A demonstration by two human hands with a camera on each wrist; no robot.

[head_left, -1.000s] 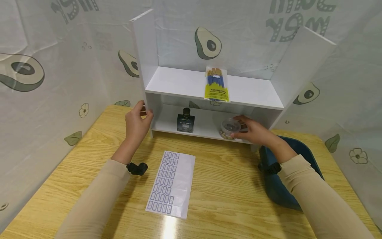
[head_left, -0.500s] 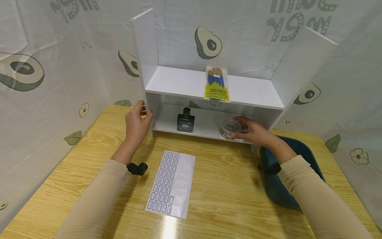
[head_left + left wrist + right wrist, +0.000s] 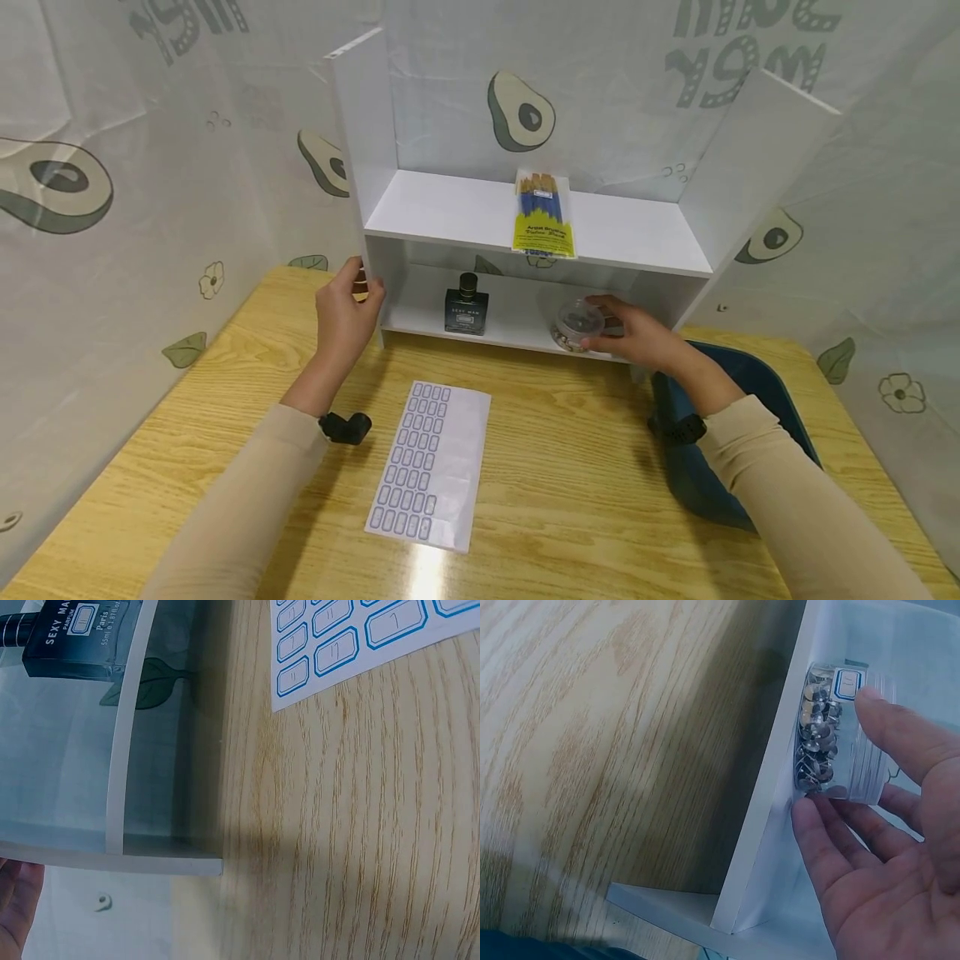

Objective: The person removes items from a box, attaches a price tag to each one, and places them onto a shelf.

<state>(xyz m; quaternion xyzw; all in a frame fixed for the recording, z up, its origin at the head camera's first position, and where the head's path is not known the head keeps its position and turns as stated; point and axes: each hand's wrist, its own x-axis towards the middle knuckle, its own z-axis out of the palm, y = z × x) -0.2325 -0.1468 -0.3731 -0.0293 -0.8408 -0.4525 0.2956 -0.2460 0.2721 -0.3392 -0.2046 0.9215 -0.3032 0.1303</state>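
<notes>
My right hand holds a clear round plastic jar on the lower board of a white shelf, near its right end. The right wrist view shows silvery thumbtacks inside the jar and a small blue-bordered label by the thumb; the fingers curl at the jar's other side. My left hand grips the shelf's left side panel, its fingertips against the outer face. Left of the jar, a dark perfume bottle stands upright on the same board.
A pack of artist brushes lies on the upper board, overhanging its front edge. On the wooden table in front is a sheet of blue-bordered labels. A dark blue bin stands at right, beneath my right forearm.
</notes>
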